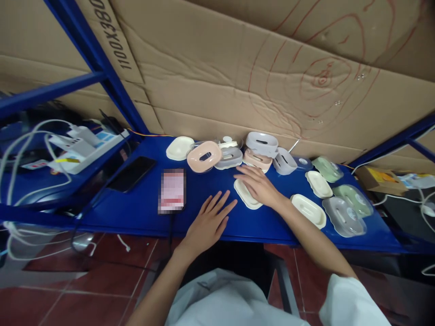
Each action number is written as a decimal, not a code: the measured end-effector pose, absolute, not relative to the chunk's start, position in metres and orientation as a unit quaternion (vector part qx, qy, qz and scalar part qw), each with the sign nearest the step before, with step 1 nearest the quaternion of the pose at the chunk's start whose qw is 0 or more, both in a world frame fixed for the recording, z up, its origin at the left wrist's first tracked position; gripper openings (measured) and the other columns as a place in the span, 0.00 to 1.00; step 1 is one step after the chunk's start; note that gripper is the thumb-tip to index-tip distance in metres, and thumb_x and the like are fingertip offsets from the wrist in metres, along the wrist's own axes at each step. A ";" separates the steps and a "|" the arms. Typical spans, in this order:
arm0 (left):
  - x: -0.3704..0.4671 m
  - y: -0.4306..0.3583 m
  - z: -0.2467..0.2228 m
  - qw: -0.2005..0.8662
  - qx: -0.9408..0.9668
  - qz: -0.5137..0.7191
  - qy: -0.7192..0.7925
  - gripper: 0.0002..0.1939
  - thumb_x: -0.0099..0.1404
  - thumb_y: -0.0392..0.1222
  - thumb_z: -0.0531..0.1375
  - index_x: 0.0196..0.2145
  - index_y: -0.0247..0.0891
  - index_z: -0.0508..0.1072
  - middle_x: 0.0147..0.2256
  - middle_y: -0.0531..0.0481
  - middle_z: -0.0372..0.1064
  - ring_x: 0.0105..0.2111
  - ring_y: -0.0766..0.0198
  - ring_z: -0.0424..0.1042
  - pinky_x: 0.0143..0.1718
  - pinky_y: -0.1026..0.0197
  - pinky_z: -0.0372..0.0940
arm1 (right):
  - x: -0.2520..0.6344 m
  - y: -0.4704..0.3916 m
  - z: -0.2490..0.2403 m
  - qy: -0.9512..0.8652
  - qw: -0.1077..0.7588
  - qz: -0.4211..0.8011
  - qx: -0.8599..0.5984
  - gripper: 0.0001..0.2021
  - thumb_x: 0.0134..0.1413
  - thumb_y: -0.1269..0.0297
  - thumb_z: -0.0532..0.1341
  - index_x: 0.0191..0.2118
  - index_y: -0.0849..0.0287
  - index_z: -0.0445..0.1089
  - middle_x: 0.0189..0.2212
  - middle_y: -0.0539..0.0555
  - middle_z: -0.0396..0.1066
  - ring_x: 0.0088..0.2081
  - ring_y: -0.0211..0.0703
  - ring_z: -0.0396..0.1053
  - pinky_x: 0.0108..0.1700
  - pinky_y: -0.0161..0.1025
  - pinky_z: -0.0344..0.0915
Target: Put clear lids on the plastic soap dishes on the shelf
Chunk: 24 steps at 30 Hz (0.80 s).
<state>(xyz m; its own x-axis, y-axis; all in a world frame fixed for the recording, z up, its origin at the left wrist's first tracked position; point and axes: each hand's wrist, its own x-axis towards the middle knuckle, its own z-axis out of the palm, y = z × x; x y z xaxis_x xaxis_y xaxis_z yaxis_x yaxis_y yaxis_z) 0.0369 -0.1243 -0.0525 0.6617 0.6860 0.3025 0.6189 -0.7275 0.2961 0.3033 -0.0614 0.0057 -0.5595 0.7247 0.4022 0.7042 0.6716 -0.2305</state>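
Observation:
My left hand (211,220) lies flat over the blue shelf top, its fingers stretched out and nothing in it. Over a cream soap dish tray (247,196) is my right hand (260,184), fingers extended, covering the tray's upper right part; whether it presses on the tray I cannot tell. Just beyond the fingertips sit a pink soap dish (257,159) and a lilac soap dish (261,144) stacked on it. Another lilac dish (284,161) leans beside them. Left of these are a grey dish (229,158), a tilted pink dish (204,156) and a cream tray (180,148).
On the right lie cream trays (308,211), green soap dishes (355,200) and a grey dish under a clear cover (345,216). A pixelated phone-like device (172,191) and a black phone (132,174) lie left. A power strip (98,147) with cables stands further left. Cardboard (204,68) walls the back.

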 end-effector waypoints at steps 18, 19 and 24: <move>0.092 -0.108 -0.044 0.104 0.907 0.212 0.348 0.40 0.66 0.20 0.50 0.72 0.44 0.63 0.75 0.43 0.54 0.76 0.49 0.51 0.72 0.36 0.54 | 0.321 -0.060 0.014 -0.778 0.406 -0.161 -0.451 0.09 0.72 0.60 0.62 0.51 0.56 0.75 0.46 0.57 0.82 0.50 0.51 0.78 0.57 0.51 0.64; 0.099 -0.106 -0.043 0.099 0.908 0.214 0.347 0.37 0.67 0.21 0.51 0.69 0.44 0.67 0.72 0.42 0.60 0.74 0.49 0.56 0.72 0.35 0.53 | 0.328 -0.065 0.011 -0.774 0.411 -0.158 -0.455 0.08 0.72 0.60 0.62 0.50 0.56 0.75 0.45 0.57 0.82 0.48 0.51 0.78 0.55 0.50 0.65; 0.088 -0.108 -0.044 0.089 0.887 0.233 0.388 0.20 0.76 0.35 0.57 0.63 0.46 0.73 0.55 0.41 0.76 0.57 0.49 0.73 0.58 0.42 0.67 | 0.336 -0.077 -0.014 -0.790 0.402 -0.109 -0.450 0.06 0.71 0.62 0.62 0.47 0.55 0.76 0.40 0.54 0.82 0.42 0.48 0.78 0.51 0.49 0.65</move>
<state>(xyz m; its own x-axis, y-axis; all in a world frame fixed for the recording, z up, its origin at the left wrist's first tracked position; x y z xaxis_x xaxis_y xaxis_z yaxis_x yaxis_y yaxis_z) 0.0878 -0.1082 -0.0441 0.5905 0.7297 0.3448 0.6468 -0.6834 0.3385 0.3361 -0.0769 -0.0144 -0.2719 0.6234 0.7332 0.7982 0.5716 -0.1901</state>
